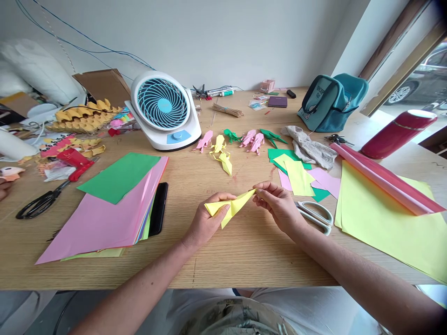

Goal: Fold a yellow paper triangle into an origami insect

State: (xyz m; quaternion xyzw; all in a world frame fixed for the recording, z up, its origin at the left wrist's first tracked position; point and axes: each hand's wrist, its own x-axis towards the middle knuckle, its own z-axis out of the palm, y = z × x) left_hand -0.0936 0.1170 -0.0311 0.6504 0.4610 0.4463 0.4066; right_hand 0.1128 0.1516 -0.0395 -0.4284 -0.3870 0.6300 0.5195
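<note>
A folded piece of yellow paper [234, 207] is held over the front middle of the table, with pointed ends and a flap hanging down. My left hand [208, 217] grips its left part, thumb lying across the front. At its right tip, the fingers of my right hand [274, 203] pinch the paper. Beyond my hands stand several small folded paper figures, among them a yellow one [219, 143], a pink one [204, 141] and a green one [231, 136]. White-handled scissors [319, 215] lie beside my right wrist, partly hidden by it.
Coloured sheets [101, 225] and a black phone [158, 208] lie left. Black-handled scissors [40, 203] are farther left, near another person's hand [4, 188]. A fan [164, 109] stands behind. Right are cut paper pieces [298, 179], yellow sheets [394, 223], a red bottle [398, 135] and a teal bag [331, 102].
</note>
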